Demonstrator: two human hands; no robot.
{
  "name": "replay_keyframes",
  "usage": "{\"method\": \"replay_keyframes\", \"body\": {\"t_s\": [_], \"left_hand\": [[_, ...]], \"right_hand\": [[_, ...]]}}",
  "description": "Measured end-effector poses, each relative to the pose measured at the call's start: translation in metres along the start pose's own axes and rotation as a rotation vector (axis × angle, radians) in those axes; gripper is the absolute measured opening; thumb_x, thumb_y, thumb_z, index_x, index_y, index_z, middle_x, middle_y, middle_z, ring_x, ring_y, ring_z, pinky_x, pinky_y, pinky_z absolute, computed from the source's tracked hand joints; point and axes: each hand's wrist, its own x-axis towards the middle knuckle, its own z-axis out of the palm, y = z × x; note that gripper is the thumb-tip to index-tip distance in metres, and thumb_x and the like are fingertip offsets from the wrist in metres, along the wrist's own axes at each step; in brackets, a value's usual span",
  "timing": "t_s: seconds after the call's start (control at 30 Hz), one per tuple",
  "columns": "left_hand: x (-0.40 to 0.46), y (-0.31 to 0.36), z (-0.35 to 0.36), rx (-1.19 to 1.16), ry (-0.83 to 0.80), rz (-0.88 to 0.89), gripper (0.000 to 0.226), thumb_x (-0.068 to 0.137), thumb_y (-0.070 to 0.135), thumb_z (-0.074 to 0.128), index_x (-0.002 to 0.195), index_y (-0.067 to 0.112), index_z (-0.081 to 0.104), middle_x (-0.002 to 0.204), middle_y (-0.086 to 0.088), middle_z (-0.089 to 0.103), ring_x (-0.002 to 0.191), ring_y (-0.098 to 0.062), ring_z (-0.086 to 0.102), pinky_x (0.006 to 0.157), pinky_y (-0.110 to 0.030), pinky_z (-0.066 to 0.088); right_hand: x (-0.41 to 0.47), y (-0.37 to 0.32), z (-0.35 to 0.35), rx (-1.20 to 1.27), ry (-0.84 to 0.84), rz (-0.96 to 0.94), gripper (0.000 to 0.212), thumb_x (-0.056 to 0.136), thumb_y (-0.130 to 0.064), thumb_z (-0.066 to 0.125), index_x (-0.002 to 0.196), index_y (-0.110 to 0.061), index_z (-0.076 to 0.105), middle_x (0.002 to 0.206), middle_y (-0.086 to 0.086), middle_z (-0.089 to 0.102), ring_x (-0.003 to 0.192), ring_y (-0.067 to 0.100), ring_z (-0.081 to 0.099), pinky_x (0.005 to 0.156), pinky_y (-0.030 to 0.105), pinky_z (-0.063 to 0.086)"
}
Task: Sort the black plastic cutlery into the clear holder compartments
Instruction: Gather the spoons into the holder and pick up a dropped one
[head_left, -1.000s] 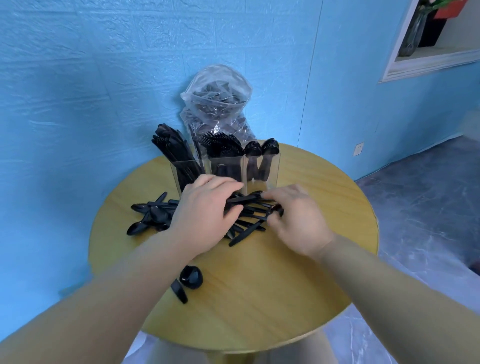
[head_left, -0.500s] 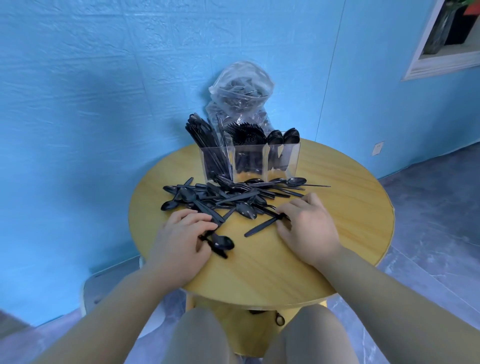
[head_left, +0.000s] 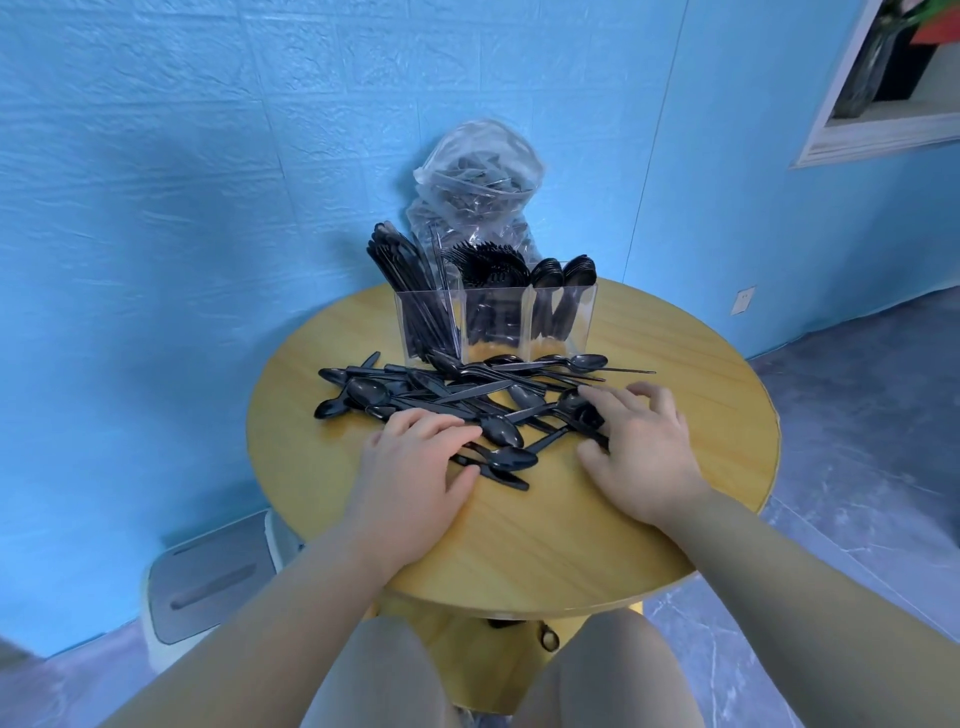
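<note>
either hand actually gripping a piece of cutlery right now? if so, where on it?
Cannot tell. The left hand lies flat, fingers resting on the loose cutlery pile. The right hand has fingers curled into the pile's right edge, but no clear grip shows.

Round wooden table (head_left: 675, 519) standing against blue textured wall (head_left: 182, 182). Clear plastic bag (head_left: 475, 182) sitting at table's far edge. Grey-white bin (head_left: 208, 587) sitting on floor left. Wall outlet (head_left: 743, 300) showing right.
</note>
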Motion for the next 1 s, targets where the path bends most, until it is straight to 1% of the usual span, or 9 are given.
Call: {"method": "replay_keyframes", "body": {"t_s": [0.13,0.3,0.43,0.57,0.73,0.8,0.87,0.93,1.0], "left_hand": [[0.000,0.000,-0.001,-0.011,-0.019,-0.010,0.039,0.093,0.047,0.046,0.132,0.043,0.049,0.133,0.024,0.047,0.130,-0.007,0.026,0.107,-0.037,0.026],[0.000,0.000,0.000,-0.023,-0.004,-0.063,0.034,0.092,0.049,0.047,0.126,0.045,0.052,0.126,0.021,0.050,0.124,-0.007,0.031,0.102,-0.036,0.030],[0.001,-0.001,0.000,-0.017,0.006,-0.069,0.036,0.092,0.048,0.048,0.127,0.044,0.052,0.126,0.020,0.051,0.125,-0.007,0.033,0.103,-0.038,0.031],[-0.001,0.000,-0.001,-0.013,0.005,-0.052,0.034,0.093,0.046,0.049,0.127,0.044,0.052,0.126,0.022,0.051,0.124,-0.007,0.033,0.102,-0.038,0.029],[0.000,0.000,0.000,-0.023,0.015,-0.067,0.035,0.092,0.046,0.051,0.126,0.044,0.053,0.126,0.020,0.051,0.124,-0.008,0.034,0.103,-0.037,0.029],[0.000,-0.001,0.000,-0.024,0.035,-0.096,0.038,0.090,0.049,0.052,0.127,0.042,0.052,0.128,0.019,0.049,0.125,-0.008,0.033,0.105,-0.037,0.030],[0.001,-0.001,0.001,-0.028,0.038,-0.124,0.041,0.088,0.052,0.052,0.127,0.042,0.052,0.129,0.019,0.049,0.127,-0.009,0.033,0.106,-0.038,0.032],[0.001,-0.001,0.001,-0.032,0.034,-0.138,0.042,0.088,0.053,0.051,0.128,0.041,0.051,0.129,0.018,0.049,0.127,-0.010,0.034,0.106,-0.038,0.033],[0.001,-0.001,0.002,-0.040,0.034,-0.130,0.042,0.088,0.052,0.052,0.129,0.039,0.051,0.130,0.016,0.050,0.127,-0.011,0.034,0.107,-0.036,0.033]], "right_hand": [[-0.003,0.001,0.001,0.032,0.010,0.000,0.052,0.086,-0.034,0.050,0.138,-0.030,0.045,0.135,-0.006,0.048,0.131,0.022,0.024,0.104,0.039,0.028],[-0.007,0.008,-0.002,0.236,0.007,0.008,0.050,0.084,-0.031,0.064,0.132,-0.026,0.052,0.129,-0.002,0.049,0.119,0.018,0.046,0.096,0.026,0.037],[-0.007,0.009,-0.002,0.262,0.021,0.020,0.046,0.084,-0.031,0.068,0.128,-0.022,0.057,0.119,-0.002,0.056,0.107,0.017,0.055,0.086,0.020,0.038],[-0.007,0.009,-0.004,0.319,0.031,0.019,0.034,0.085,-0.025,0.069,0.118,-0.021,0.064,0.100,-0.003,0.051,0.088,0.014,0.052,0.079,0.020,0.036],[-0.009,0.012,-0.003,0.357,0.077,0.010,0.015,0.087,-0.022,0.067,0.100,-0.017,0.071,0.087,-0.005,0.052,0.078,0.015,0.050,0.068,0.024,0.035],[-0.009,0.012,-0.003,0.380,0.092,0.025,0.013,0.086,-0.023,0.068,0.097,-0.016,0.071,0.084,-0.006,0.055,0.077,0.015,0.051,0.065,0.023,0.033],[-0.008,0.011,-0.004,0.439,0.093,0.065,0.009,0.085,-0.024,0.068,0.093,-0.020,0.070,0.080,-0.008,0.059,0.077,0.015,0.053,0.061,0.022,0.035],[-0.007,0.012,-0.004,0.473,0.105,0.098,0.002,0.085,-0.025,0.068,0.085,-0.025,0.066,0.072,-0.012,0.058,0.073,0.016,0.052,0.057,0.017,0.035],[-0.007,0.012,-0.003,0.483,0.125,0.120,0.005,0.084,-0.025,0.068,0.082,-0.024,0.063,0.067,-0.012,0.056,0.070,0.018,0.051,0.055,0.018,0.035]]}}
